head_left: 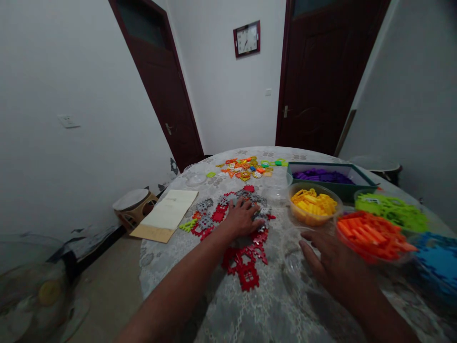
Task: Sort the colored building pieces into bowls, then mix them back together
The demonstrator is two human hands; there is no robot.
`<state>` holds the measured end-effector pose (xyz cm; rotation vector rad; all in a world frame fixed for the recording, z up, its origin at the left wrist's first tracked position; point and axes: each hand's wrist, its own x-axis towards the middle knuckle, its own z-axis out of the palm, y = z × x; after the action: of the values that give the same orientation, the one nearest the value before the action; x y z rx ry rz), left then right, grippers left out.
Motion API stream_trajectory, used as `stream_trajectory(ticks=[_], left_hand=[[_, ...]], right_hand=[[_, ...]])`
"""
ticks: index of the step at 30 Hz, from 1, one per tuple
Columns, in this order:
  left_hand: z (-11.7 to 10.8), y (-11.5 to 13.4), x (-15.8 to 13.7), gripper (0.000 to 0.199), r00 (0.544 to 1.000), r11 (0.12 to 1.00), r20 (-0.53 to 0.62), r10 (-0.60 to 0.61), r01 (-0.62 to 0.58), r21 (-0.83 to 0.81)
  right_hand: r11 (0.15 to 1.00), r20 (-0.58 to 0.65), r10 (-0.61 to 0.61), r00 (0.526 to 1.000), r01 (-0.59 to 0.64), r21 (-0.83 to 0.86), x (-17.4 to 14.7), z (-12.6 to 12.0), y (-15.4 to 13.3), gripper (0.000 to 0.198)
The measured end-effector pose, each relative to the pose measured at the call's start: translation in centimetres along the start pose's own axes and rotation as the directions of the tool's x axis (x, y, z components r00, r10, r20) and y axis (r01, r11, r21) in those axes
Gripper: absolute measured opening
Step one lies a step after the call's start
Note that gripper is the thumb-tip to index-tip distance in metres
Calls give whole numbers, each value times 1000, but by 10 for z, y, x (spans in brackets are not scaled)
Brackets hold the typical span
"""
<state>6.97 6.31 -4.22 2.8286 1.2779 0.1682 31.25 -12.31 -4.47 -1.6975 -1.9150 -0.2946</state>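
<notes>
My left hand [243,218] lies with fingers spread on a loose pile of flat, notched plastic building pieces. Red pieces [248,277] reach from under it toward me, and grey pieces [205,221] lie on its left and far sides. Part of the pile is hidden by the hand and forearm. My right hand [333,259] is over the right edge of a transparent plastic bowl [294,262], thumb and fingers apart, with nothing visible in them. Whether it touches the bowl I cannot tell.
On the right stand bowls of yellow [314,202], orange [373,233], lime green [396,209] and blue pieces [437,259]. A box [332,190] holds purple ones. Mixed orange pieces [243,169] lie at the back. An open notebook [171,209] is at the left table edge.
</notes>
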Motion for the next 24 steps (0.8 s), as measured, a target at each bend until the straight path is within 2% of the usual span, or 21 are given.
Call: stream_trajectory(ticks=[3, 7, 12, 16, 21, 24], left_hand=[[0, -8, -30, 62, 998, 999, -59, -7, 10, 44], [5, -33, -68, 54, 994, 995, -108, -28, 38, 88], [12, -58, -96, 47, 988, 994, -147, -37, 52, 94], [8, -46, -106, 50, 985, 998, -171, 2, 10, 68], [8, -14, -119, 67, 981, 984, -78, 179, -178, 13], [16, -7, -125, 67, 981, 983, -71, 182, -181, 14]], right_hand=[[1000, 25, 31, 999, -31, -3, 0, -1, -2, 30], [998, 48, 68, 997, -67, -18, 3, -8, -11, 29], [995, 32, 98, 995, -98, 8, 8, -16, -20, 25], [990, -30, 122, 992, -120, 72, 12, -19, -19, 23], [972, -142, 181, 973, -156, 176, 20, -30, -19, 22], [957, -181, 223, 958, -180, 229, 20, -47, -23, 21]])
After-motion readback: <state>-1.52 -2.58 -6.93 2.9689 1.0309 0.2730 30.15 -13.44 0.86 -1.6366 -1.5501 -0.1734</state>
